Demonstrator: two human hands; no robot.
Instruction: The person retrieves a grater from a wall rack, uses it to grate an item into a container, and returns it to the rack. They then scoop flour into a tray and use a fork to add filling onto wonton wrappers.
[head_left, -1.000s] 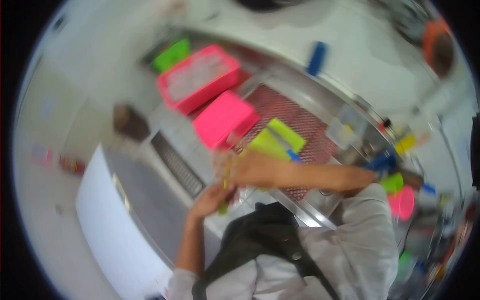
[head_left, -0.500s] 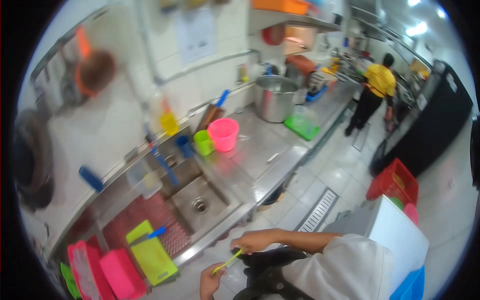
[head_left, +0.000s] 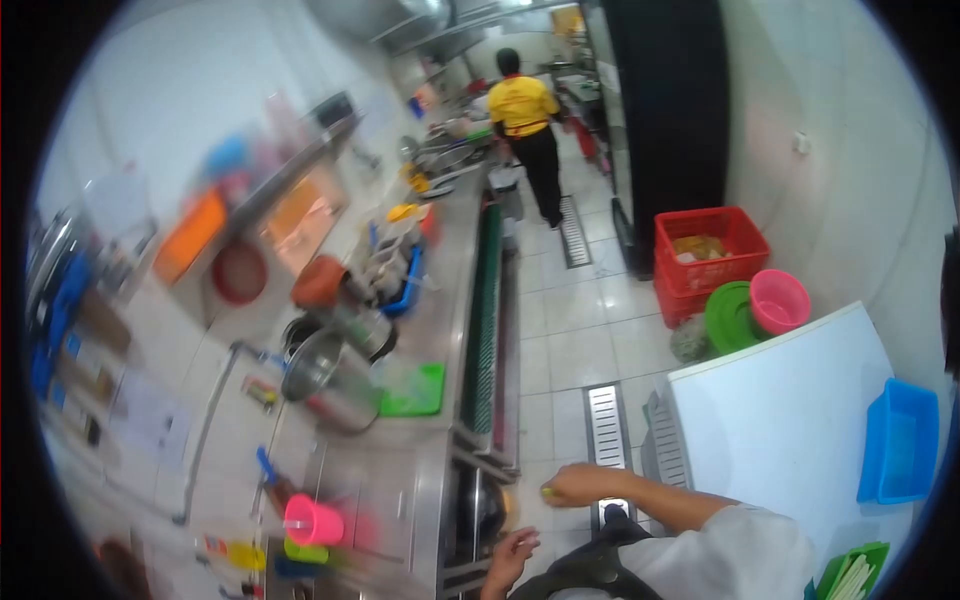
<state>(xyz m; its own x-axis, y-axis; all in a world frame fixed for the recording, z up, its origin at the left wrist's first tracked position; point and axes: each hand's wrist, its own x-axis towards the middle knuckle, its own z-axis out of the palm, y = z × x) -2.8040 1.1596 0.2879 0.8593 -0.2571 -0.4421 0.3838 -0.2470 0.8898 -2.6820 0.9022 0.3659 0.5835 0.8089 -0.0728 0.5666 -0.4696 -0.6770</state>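
My right hand (head_left: 582,486) is closed in a fist over the floor drain, with a small bit of a thin yellow-green strip (head_left: 547,492) showing at its fingers. The rest of that strip is hidden in the fist. Lower and to the left, my left hand (head_left: 511,558) has loosely bent fingers, and I see nothing between them. Both hands are in front of my dark apron, apart from each other, between the steel counter (head_left: 420,480) and a white-topped surface (head_left: 790,400).
On the counter stand a pink cup (head_left: 313,521), a large steel pot (head_left: 331,381) and a green board (head_left: 413,390). To the right are red crates (head_left: 712,245), a pink bucket (head_left: 780,302) and a blue bin (head_left: 898,441). A person in a yellow shirt (head_left: 522,105) stands farther down the aisle.
My view has swung right, from the sink towards the aisle. The strip, stretched between both hands before, now shows only at my right hand; my left hand has let go of it.
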